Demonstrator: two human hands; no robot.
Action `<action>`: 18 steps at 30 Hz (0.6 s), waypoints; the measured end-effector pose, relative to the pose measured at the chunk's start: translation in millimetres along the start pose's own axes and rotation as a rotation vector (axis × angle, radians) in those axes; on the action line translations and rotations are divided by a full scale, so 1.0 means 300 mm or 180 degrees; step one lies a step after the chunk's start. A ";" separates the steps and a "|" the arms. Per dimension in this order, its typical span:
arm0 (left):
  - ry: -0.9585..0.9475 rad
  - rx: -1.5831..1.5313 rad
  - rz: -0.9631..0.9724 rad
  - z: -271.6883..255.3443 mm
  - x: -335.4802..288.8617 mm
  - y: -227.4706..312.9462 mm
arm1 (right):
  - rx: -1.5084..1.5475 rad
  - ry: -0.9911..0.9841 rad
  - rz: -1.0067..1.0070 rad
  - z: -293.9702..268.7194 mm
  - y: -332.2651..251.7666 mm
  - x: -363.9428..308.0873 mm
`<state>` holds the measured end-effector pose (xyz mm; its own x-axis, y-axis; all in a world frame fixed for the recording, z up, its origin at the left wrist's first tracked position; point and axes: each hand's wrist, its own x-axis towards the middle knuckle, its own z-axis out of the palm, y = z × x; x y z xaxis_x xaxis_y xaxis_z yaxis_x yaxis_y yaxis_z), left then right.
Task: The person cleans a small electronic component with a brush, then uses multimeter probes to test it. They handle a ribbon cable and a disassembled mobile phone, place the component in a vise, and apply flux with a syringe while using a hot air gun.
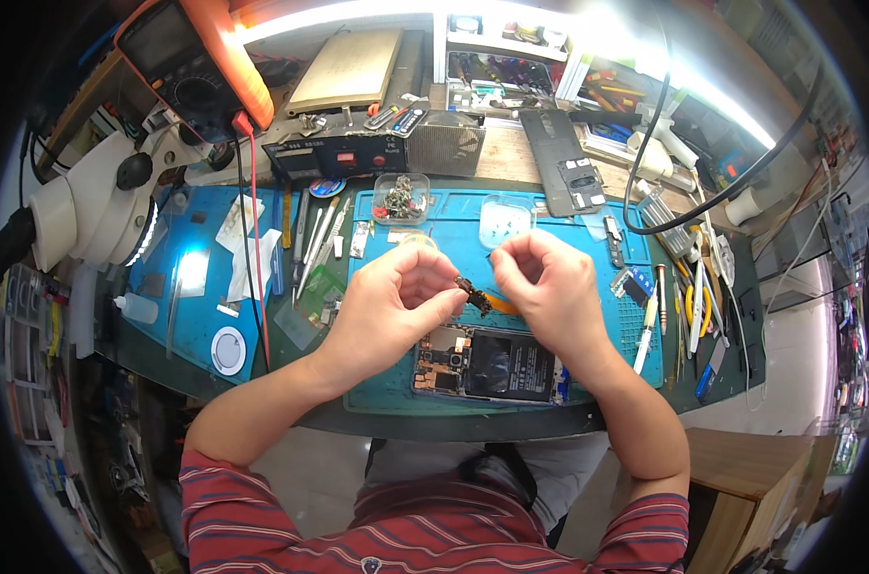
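Note:
My left hand (391,292) pinches a small dark phone part (473,298) with gold-coloured spots between thumb and fingertips, above the mat. My right hand (554,287) is closed in a pinch just to the right, apart from that part. A tiny dark tip shows at its fingertips, too small to name. Below both hands an opened smartphone (492,364) lies on the blue work mat (377,387), its black battery and copper-coloured inner parts bare. An orange strip (503,304) shows between the hands. Beyond the right hand stands a clear small box (507,220) with tiny pieces in it.
A clear box of metal bits (402,199) stands behind the left hand. An orange multimeter (200,81) with cables and a white microscope (95,196) are at the left. Pliers (699,306) and a syringe (648,330) lie at the right. A dark phone frame (561,163) lies behind.

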<state>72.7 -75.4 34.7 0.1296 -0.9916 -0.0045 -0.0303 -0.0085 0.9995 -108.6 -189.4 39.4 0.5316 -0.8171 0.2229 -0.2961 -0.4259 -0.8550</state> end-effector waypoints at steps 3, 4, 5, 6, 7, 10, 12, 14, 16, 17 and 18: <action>-0.0060 -0.0190 -0.0073 -0.011 -0.004 0.006 | -0.1197 0.0319 -0.0583 -0.039 0.035 0.040; -0.0092 -0.0355 -0.0139 -0.003 0.000 0.017 | -0.1649 0.0328 -0.0654 -0.068 0.054 0.043; -0.0075 -0.0353 -0.0053 -0.006 0.010 0.015 | -0.2035 0.0240 -0.0771 -0.095 0.072 0.043; -0.0042 -0.0333 0.0036 -0.016 0.020 0.012 | -0.2348 0.0294 -0.0853 -0.110 0.072 0.039; -0.0039 -0.0340 -0.0010 -0.021 0.020 0.025 | -0.2662 0.0349 -0.0934 -0.126 0.068 0.031; 0.0048 -0.0134 0.0081 -0.047 0.020 0.032 | -0.2838 0.0479 -0.0810 -0.158 -0.030 -0.004; 0.0178 -0.0033 0.0137 -0.056 0.021 0.031 | -0.2767 0.0236 -0.0881 -0.185 -0.074 -0.055; 0.0167 0.0038 0.0171 -0.058 0.023 0.031 | -0.2668 0.0116 -0.0919 -0.199 -0.058 -0.069; 0.0115 0.0023 0.0204 -0.051 0.035 0.021 | -0.2422 0.0018 -0.0727 -0.206 -0.023 -0.068; 0.0090 0.0021 0.0219 -0.045 0.041 0.015 | -0.2217 -0.0034 -0.0527 -0.209 0.000 -0.045; 0.0104 0.0016 0.0206 -0.041 0.048 0.011 | -0.2008 -0.0078 -0.0324 -0.212 0.021 -0.022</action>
<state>86.7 -88.2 38.2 0.1596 -0.9853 0.0613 -0.0445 0.0548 0.9975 -164.4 -211.5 62.5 0.5976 -0.7545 0.2712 -0.6493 -0.6539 -0.3884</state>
